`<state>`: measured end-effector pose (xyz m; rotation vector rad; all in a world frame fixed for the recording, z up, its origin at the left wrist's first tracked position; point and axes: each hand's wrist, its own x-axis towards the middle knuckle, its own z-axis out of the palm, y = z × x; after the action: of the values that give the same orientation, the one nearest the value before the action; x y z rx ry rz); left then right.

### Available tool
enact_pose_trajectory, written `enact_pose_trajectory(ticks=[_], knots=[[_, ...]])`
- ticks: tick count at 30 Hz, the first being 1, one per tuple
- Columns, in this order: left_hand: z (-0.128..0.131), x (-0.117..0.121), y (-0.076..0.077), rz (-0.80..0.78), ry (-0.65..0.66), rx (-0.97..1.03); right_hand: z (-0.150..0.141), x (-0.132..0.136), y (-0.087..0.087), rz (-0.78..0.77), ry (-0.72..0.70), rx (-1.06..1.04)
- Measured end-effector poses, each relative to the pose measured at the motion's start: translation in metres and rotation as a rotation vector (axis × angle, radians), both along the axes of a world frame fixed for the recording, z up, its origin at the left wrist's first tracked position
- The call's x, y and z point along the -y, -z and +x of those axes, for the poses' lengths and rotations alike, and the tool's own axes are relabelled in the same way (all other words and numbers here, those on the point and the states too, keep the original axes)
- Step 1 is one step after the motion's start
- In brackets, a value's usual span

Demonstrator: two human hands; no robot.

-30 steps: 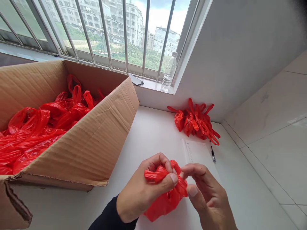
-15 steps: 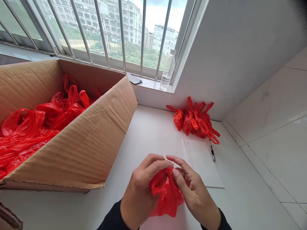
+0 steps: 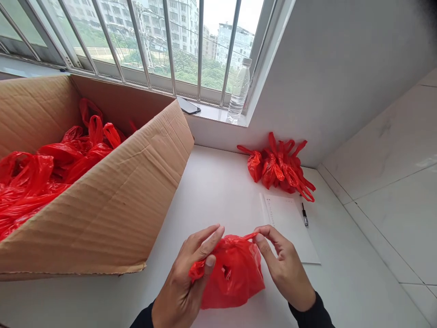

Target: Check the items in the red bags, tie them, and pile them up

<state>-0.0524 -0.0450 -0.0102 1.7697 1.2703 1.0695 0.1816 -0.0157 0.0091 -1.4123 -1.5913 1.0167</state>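
Note:
A red plastic bag [image 3: 235, 278] rests on the white table between my hands, with a small dark hole in its front. My left hand [image 3: 191, 269] is at the bag's left side, a bunched red part caught between thumb and palm while its fingers reach over the top. At the upper right, my right hand [image 3: 282, 259] pinches a thin twisted strip of the bag between thumb and index finger. What the bag contains is hidden.
A large cardboard box [image 3: 119, 200] of red bags [image 3: 37, 173] stands at left. Several knotted red bags [image 3: 280, 166] lie against the wall, near a paper pad [image 3: 290, 232] and pen [image 3: 305, 215]. A water bottle [image 3: 239, 91] and phone [image 3: 188, 106] sit on the windowsill.
My hands have moved apart. The bag's top, bunched between them before, is now spread wider, and my right hand pulls a strip out to the right.

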Motion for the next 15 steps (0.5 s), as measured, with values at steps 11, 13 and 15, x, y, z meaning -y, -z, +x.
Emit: enact_pose_trajectory(ticks=[11, 13, 15], knots=[[-0.007, 0.007, 0.034, 0.216, -0.141, -0.357, 0.017, -0.001, 0.052, -0.062, 0.276, -0.26], [0.008, 0.002, 0.032, 0.384, -0.093, -0.511, -0.001, 0.004, 0.048, -0.03, 0.248, -0.275], [0.019, -0.003, 0.035, 0.484, -0.037, -0.654, -0.018, 0.01, 0.049, -0.016, 0.161, -0.172]])
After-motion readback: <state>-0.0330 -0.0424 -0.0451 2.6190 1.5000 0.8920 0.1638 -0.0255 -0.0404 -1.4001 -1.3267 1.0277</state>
